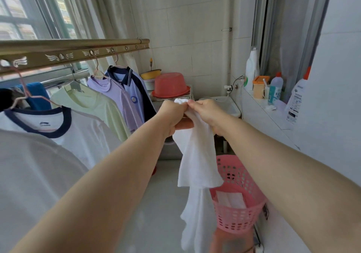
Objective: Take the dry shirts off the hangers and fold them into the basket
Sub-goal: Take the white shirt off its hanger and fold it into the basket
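A white shirt point(197, 166) hangs down in front of me, off any hanger. My left hand point(172, 116) grips its bunched top edge, and my right hand point(205, 112) pinches the same edge right beside it. Below and to the right stands the pink perforated basket point(237, 216) with a folded white garment inside. On the gold drying rail point(74, 51) at the left, several shirts remain on hangers: a white one with a navy collar point(58, 127), a pale green one point(95, 104), a lilac one point(119, 98) and a navy-and-blue polo point(134, 88).
A red upturned basin point(170, 85) sits on a washing machine at the back, with a small sink point(228, 106) to its right. Detergent bottles point(252, 69) line the right ledge. The pale floor lies between the rack and the basket.
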Tool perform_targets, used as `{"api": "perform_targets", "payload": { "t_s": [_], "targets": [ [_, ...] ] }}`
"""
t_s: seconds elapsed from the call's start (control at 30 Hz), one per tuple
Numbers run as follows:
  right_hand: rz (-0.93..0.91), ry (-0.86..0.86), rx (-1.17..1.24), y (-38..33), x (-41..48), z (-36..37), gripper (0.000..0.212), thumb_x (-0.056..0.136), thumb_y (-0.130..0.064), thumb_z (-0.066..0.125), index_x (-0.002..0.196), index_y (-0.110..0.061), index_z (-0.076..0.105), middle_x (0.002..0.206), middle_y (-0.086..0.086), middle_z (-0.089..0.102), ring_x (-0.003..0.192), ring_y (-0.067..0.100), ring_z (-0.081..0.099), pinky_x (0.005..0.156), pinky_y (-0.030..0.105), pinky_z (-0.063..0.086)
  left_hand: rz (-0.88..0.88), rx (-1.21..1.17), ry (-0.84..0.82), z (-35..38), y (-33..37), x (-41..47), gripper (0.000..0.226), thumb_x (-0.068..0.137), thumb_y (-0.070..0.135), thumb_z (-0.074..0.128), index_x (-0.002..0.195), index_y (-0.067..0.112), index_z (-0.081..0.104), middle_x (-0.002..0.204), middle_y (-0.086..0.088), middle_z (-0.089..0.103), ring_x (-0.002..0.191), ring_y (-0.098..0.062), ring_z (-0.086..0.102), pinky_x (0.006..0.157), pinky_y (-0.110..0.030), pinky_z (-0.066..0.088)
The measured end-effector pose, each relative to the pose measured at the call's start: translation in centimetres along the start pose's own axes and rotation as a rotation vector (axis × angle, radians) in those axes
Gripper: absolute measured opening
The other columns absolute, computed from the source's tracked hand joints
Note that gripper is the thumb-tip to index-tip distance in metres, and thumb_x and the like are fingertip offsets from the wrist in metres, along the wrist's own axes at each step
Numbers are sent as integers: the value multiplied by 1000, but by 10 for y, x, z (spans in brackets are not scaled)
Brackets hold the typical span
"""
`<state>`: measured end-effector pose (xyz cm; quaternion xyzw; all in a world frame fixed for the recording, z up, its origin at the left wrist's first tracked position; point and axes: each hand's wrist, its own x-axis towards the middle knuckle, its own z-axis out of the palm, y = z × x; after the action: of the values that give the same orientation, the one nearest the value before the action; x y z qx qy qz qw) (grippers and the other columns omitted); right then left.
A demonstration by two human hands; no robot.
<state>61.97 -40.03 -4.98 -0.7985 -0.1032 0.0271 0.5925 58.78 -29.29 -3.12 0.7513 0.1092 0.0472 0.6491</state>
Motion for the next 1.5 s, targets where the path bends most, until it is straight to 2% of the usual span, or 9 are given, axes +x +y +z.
{"api": "perform_targets", "payload": {
  "t_s": [0.33, 0.47, 0.57, 0.63, 0.77, 0.93, 1.03, 1.23, 1.5],
  "targets": [
    [-7, -191, 143, 3, -5, -18, 44, 81, -58, 62, 108, -25, 70, 115, 1, 69, 111, 21, 62, 105, 47, 43, 125, 82, -90, -1, 10, -12, 29, 102, 15, 39, 105, 4, 65, 93, -14, 72, 78, -25, 73, 60, -32, 60],
    [-5, -323, 224, 10, -6, -27, 28, 86, 2, 62, 112, -7, 64, 104, 11, 70, 91, 24, 67, 84, 39, 56, 391, 501, 28, -12, 7, -3, 20, 92, 28, 60, 109, 22, 68, 92, 2, 64, 79, -14, 58, 66, -25, 50],
    [-20, -414, 196, 7, -8, -33, 39, 86, 15, 46, 106, -10, 67, 94, 9, 70, 83, 21, 68, 74, 31, 57, 392, 597, -42, -27, 1, 4, 86, 67, 51, 81, 140, 34, 40, 126, 3, 47, 112, -14, 47, 93, -33, 45],
    [-42, -433, 187, 6, -7, -34, 42, 84, 16, 44, 106, -10, 67, 96, 11, 70, 84, 23, 67, 78, 33, 56, 236, 537, -212, -33, -2, 1, 90, 57, 52, 86, 134, 27, 47, 134, -1, 50, 121, -20, 50, 101, -42, 45],
    [-96, -282, 85, 13, -5, -39, 37, 84, 10, 53, 107, -18, 62, 103, 7, 66, 93, 23, 63, 86, 37, 52, 280, 576, -87, -36, -6, 5, 32, 80, 23, 75, 106, 8, 65, 103, -14, 70, 97, -31, 67, 90, -47, 54],
    [-32, -288, -564, 46, -12, -37, 13, 78, -10, 67, 85, -20, 60, 85, -2, 63, 75, 12, 59, 60, 25, 46, 426, 579, -5, -35, 3, 17, 15, 87, 8, 64, 95, -5, 61, 92, -21, 66, 84, -28, 63, 82, -43, 54],
    [42, -265, -822, 73, -14, -47, 31, 85, -11, 57, 57, -21, 49, 63, -3, 47, 58, 12, 43, 50, 24, 32, 502, 790, 73, -46, 11, 23, 10, 84, 9, 66, 86, 1, 62, 81, -7, 58, 77, -21, 53, 68, -33, 45],
    [156, -8, -630, 83, 2, -85, 10, 98, -12, 46, 98, -6, 53, 97, 15, 66, 74, 26, 72, 69, 38, 58, 402, 1254, 91, -55, 17, 25, 50, 81, 36, 72, 56, 18, 33, 59, 4, 37, 61, -17, 38, 51, -29, 23],
    [-188, 214, -721, 85, 30, -120, 7, 89, -15, 55, 92, -9, 58, 87, 5, 55, 84, 24, 53, 65, 31, 38, 489, 1267, 266, -16, 37, 62, 27, 95, 37, 55, 88, 12, 52, 90, -7, 52, 84, -27, 48, 72, -34, 40]
  ]
}}
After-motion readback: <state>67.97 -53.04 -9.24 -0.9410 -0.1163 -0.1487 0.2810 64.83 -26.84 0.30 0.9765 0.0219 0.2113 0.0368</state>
